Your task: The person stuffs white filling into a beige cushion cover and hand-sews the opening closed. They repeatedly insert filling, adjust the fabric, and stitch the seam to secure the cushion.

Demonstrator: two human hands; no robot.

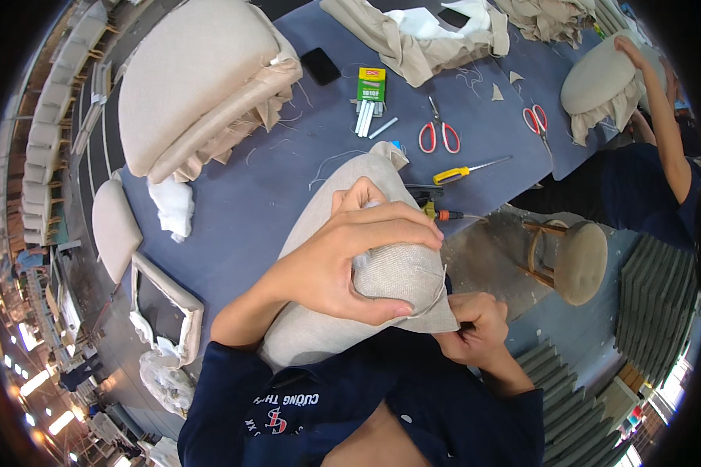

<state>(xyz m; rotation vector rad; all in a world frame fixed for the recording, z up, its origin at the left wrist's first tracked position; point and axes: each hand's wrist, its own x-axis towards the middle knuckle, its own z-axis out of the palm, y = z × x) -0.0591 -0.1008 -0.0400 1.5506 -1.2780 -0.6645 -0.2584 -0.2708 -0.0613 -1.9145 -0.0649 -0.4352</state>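
Note:
A beige fabric-covered chair pad (319, 335) lies slantwise in front of my chest, its rounded corner pointing to the right. My left hand (358, 249) grips that corner, fingers over the top and thumb along the near side. A bit of white stuffing (361, 261) shows beside the fingers. At the corner's lower right, my right hand (475, 327) is closed on a loose flap of the cover fabric (438, 315), pulled taut from the pad. The fingertips of my right hand are partly hidden.
The blue-grey table (241, 210) holds a large upholstered pad (202, 78), a phone (321, 67), a staple box (371, 84), red-handled scissors (439, 134), a yellow screwdriver (467, 171) and white wadding (171, 206). A stool (580, 263) stands right; a co-worker's arm (662, 117) reaches over another pad.

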